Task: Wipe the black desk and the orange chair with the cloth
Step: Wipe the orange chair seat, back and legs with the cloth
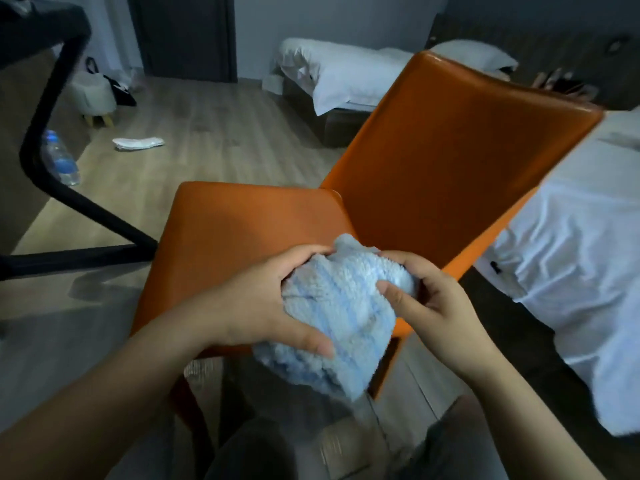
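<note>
A fluffy light-blue cloth (341,315) is bunched up between both hands, above the front right part of the orange chair's seat. My left hand (266,299) grips its left side, thumb curled underneath. My right hand (433,299) pinches its right end with thumb and fingers. The orange chair (450,161) stands in the middle, seat toward me and backrest tilted up to the right. The black desk (34,22) shows only as a corner at the top left, with its black leg frame (45,109) running down to the floor.
A water bottle (62,161) stands on the floor by the desk leg. A white cloth (138,143) lies on the wooden floor farther back, near a small stool (93,95) and bags. White beds (346,74) stand behind the chair and at the right (571,237).
</note>
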### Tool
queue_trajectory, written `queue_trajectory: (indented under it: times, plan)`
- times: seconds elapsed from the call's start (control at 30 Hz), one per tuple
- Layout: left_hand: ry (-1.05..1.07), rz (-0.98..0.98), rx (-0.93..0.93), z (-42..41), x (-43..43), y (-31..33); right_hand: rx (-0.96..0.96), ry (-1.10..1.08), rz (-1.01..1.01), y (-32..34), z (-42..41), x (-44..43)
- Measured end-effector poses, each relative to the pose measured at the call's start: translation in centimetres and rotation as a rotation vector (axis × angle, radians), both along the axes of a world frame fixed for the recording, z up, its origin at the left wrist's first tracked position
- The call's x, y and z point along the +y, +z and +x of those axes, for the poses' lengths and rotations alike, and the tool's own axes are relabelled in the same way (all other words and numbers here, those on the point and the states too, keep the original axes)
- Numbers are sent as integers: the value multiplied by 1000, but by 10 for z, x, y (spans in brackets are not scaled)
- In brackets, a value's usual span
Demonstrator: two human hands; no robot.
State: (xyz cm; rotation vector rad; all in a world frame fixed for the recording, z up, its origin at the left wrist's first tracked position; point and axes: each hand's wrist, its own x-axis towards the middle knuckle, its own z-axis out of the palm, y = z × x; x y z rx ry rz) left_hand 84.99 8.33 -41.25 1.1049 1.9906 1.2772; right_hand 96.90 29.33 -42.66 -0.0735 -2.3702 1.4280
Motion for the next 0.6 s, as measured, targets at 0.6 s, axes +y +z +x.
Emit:
queue_trajectory:
  times: [0.6]
  plan:
    - [-20, -17, 316, 98, 137, 23, -110, 106, -65, 21, 112, 105]
